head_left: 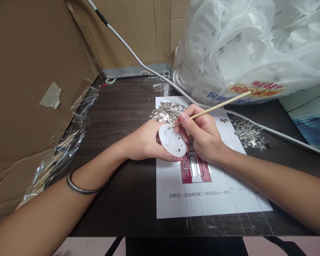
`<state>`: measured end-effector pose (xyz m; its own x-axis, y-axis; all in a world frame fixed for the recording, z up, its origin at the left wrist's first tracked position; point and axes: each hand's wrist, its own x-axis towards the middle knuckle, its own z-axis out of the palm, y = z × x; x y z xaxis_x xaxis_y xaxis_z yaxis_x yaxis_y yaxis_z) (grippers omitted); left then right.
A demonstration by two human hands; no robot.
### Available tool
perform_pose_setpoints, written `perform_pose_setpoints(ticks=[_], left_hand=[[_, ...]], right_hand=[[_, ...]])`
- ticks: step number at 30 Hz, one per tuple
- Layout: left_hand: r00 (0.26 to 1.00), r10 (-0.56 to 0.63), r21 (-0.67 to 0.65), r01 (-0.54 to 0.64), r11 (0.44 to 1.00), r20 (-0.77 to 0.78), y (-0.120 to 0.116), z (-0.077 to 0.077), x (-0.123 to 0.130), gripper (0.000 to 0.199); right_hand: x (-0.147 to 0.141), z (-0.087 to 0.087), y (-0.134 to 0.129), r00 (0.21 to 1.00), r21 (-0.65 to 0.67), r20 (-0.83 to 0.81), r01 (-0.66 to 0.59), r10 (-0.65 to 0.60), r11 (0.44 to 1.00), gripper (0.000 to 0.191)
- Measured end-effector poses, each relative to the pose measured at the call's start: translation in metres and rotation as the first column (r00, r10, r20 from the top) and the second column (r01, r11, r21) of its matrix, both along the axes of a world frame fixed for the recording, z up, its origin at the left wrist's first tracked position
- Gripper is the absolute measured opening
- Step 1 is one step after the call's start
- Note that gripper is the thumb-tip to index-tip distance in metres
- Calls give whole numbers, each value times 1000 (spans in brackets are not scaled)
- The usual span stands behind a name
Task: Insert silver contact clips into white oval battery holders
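A round white plastic disc [172,140] with small slots is held tilted in my left hand [146,142], whose thumb lies along its lower edge. My right hand [202,137] is closed on a thin wooden stick [221,105]. The stick's lower tip meets the upper part of the disc, near a small metal piece there. Right behind the disc lies a heap of small metal clips [165,112]. Under both hands is a printed white sheet [199,206] with a red picture and the text DRS-206DC-E001-01.
A large clear bag of white plastic parts [237,53] stands at the back right. A white cable [133,53] crosses the dark table [117,206]. More metal pieces [249,133] lie right of the sheet. Cardboard [37,71] and wrapped sticks [55,163] border the left.
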<state>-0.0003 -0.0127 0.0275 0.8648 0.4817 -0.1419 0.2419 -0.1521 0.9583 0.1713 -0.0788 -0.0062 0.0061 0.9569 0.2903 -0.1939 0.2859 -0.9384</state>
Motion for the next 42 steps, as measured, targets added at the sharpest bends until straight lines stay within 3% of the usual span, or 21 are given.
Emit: perform_pose_setpoints(ticks=[12, 31, 42], left_hand=[[1000, 8, -16, -8, 1000, 2, 0, 0, 0, 31], [998, 31, -38, -33, 999, -51, -1, 2, 2, 28], [1000, -1, -48, 1, 999, -1, 1, 1, 0, 28]], right_hand=[[1, -2, -1, 1000, 17, 28, 14, -15, 1000, 32], [0, 4, 0, 986, 18, 168, 20, -23, 1000, 44], [-2, 0, -5, 986, 56, 151, 63, -71, 996, 37]])
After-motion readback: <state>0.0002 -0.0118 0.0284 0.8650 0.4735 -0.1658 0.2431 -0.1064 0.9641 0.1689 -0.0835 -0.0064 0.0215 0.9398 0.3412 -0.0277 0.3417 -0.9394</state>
